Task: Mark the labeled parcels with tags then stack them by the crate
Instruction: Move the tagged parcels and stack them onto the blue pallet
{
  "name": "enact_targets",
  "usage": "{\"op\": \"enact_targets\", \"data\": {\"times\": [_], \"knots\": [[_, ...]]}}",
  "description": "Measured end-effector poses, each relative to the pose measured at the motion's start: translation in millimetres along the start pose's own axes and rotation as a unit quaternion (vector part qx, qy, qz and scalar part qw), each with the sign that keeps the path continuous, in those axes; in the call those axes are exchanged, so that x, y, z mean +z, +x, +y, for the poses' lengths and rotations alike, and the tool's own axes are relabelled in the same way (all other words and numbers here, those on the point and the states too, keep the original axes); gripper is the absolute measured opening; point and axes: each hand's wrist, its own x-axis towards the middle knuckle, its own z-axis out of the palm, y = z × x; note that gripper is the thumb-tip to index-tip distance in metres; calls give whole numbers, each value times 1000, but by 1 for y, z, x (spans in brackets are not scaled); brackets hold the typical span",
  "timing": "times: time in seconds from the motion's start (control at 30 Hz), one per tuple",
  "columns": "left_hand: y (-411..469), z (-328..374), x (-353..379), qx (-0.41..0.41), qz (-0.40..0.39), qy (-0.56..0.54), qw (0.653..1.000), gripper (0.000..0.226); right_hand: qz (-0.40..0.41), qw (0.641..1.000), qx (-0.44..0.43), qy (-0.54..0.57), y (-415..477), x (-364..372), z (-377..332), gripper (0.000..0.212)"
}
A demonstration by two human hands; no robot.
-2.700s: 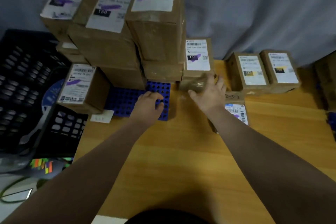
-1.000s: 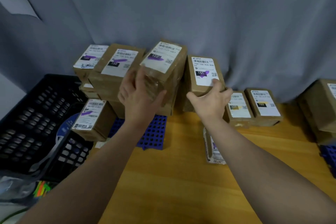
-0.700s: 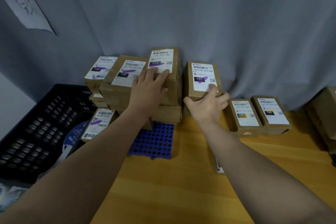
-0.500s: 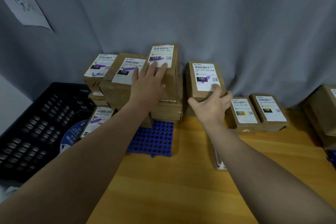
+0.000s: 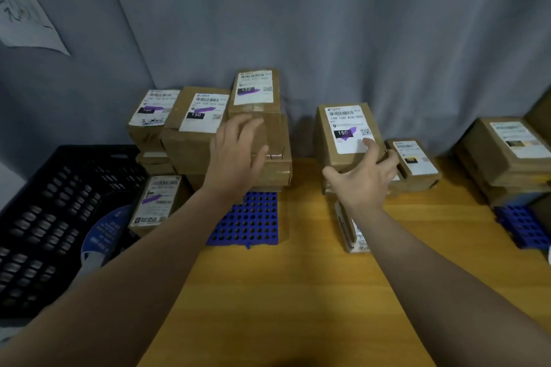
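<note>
Right hand [image 5: 362, 180] is gripping the 150-labelled parcel [image 5: 343, 140] at one o'clock, taking its near lower edge. The cardboard is looking stiff and probably light. Left hand [image 5: 238, 155] is hovering, fingers relaxed and holding nothing, at the eleven o'clock parcel stack [image 5: 205, 140].

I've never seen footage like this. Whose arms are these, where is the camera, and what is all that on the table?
No machine here: a person works with bare hands, and the one camera sits on their head, looking forward and down, so both arms are the wearer's own. The right hand grips a brown parcel whose label reads 150. The left hand is open before a stack of labelled parcels; whether it touches them, I cannot tell. The stack stands partly on a blue perforated tray on the wooden table, beside a black crate. More parcels sit to the right.
</note>
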Motion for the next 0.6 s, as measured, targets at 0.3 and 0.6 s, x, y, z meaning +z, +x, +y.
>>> {"op": "enact_targets", "data": {"times": [0.3,0.6], "knots": [[-62,16,40,-247,-231,-307,890,39,-54,997,10,-58,-65,-31,40,97],[-65,18,50,-477,-291,-420,715,81,-295,951,-51,73,-79,-69,47,95]]}}
